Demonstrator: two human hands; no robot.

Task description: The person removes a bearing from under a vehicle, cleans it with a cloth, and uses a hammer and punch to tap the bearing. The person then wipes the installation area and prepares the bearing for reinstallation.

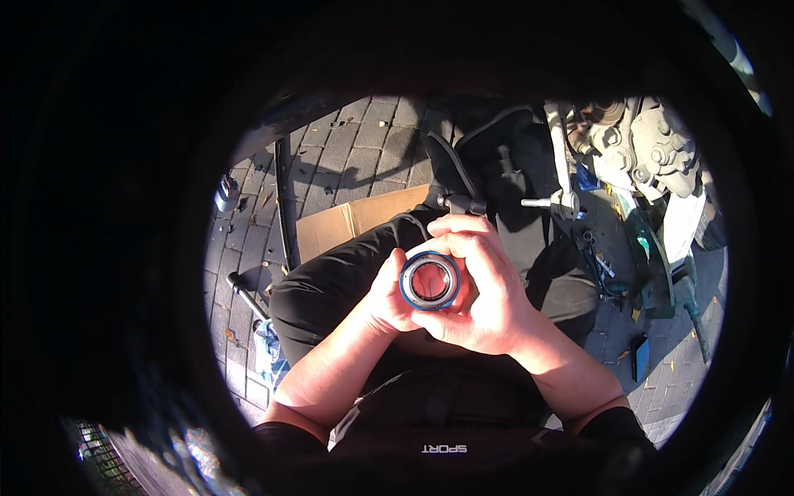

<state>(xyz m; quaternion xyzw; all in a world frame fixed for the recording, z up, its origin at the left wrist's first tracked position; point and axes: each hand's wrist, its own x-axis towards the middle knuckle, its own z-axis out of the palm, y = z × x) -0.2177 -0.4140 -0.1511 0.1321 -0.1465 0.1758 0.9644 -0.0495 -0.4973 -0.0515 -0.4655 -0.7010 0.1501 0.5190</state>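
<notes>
Both my hands hold a ring-shaped metal wheel bearing (406,283) with a blue outer edge, in front of my lap. Its open bore points up, and skin shows through the hole. On the left side, my left hand (386,296) presses against the bearing with its thumb up along the rim. Curled fingers of my right hand (490,289) wrap the right side, with the thumb along the near edge. The hidden undersides of the fingers lie behind the ring.
Flattened cardboard (331,225) lies on the paving beyond my left leg (331,277). At the upper right are a dusty metal vehicle assembly (653,149) and a rod with a jointed end (564,202). Tools and a green metal piece (653,277) lie right; a dark bar (246,295) lies left.
</notes>
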